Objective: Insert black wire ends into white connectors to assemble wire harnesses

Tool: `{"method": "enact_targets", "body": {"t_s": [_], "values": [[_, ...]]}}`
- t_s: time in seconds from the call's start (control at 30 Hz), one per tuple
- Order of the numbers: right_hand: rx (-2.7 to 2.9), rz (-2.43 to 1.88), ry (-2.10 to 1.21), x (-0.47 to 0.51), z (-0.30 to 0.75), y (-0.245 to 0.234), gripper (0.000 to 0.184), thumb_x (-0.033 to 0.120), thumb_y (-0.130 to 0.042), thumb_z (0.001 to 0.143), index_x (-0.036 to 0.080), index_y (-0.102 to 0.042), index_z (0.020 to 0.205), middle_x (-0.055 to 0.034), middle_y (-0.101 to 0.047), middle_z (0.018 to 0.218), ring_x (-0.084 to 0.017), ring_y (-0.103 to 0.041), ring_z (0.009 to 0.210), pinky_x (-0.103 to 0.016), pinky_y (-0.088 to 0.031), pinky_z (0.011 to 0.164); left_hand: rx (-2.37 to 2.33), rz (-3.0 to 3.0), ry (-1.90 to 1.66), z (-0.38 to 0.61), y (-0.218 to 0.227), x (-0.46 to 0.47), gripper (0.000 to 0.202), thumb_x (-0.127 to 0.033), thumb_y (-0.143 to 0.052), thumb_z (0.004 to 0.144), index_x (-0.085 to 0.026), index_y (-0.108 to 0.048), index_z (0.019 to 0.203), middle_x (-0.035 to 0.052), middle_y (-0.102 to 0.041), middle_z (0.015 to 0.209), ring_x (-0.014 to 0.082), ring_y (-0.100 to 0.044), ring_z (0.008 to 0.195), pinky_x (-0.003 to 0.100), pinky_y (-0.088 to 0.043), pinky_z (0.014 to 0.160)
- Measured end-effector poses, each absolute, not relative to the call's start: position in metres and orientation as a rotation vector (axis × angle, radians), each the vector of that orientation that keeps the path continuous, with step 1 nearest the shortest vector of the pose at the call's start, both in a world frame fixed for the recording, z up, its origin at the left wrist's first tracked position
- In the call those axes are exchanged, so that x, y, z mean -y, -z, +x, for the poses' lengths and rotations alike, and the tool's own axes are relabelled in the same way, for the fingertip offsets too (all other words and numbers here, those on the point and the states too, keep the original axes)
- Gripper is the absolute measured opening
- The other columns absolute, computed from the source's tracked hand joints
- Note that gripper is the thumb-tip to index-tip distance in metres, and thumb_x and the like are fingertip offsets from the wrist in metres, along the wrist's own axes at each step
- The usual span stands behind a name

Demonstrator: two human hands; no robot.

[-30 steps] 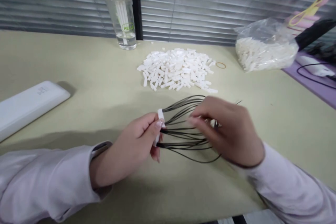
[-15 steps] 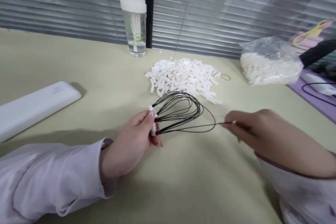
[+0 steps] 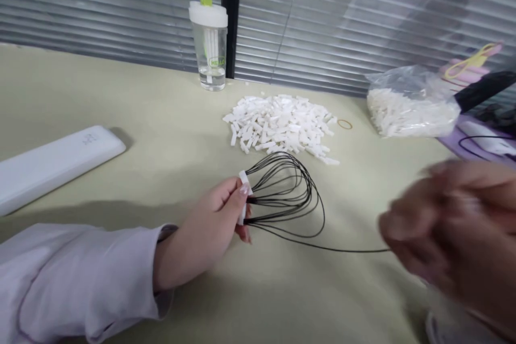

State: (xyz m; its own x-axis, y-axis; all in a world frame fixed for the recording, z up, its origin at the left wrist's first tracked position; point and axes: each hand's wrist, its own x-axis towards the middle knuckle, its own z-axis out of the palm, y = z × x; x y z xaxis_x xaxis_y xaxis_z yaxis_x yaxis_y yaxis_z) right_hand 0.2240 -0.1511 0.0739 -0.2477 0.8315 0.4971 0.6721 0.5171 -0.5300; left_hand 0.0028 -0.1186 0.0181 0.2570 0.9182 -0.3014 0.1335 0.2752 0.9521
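Note:
My left hand (image 3: 212,226) pinches several small white plastic pieces (image 3: 244,178) stacked side by side. Thin black cords (image 3: 306,199) come out of these pieces and curve to the right in loops. One black cord strays lower than the others and runs taut to my right hand (image 3: 447,220). That hand is raised near the right edge and smeared by motion, its fingers curled where the cord ends; the cord's tip is hidden. Just beyond the loops lies a heap of similar white pieces (image 3: 282,123).
A clear cup (image 3: 212,59) with a white lid stands at the back by the blinds. At left lies a long white case (image 3: 60,164). A clear bag of white pieces (image 3: 411,110) sits at back right, near a rubber band (image 3: 344,124) and a purple mat (image 3: 463,142).
My right hand has moved right and closer to the camera, drawing the cord out longer and lower. The left hand, with the white pieces, has shifted slightly right and down in view.

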Motion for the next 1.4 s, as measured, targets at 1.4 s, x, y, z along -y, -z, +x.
{"method": "enact_targets", "body": {"t_s": [1.4], "values": [[2.274,-1.264,-0.630,0.137,0.174,-0.034,0.015,0.020,-0.045,0.084,0.016,-0.053,0.073,0.0025,-0.052,0.065,-0.006,-0.044,0.062,-0.019,-0.032,0.058,-1.102,1.648,-0.583,-0.004,-0.011,0.130,0.027,-0.038,-0.028,0.088,-0.020,-0.042,0.074,-0.0043,-0.044,0.063,0.0091,-0.048,0.056,0.023,-0.042,0.055]]}}
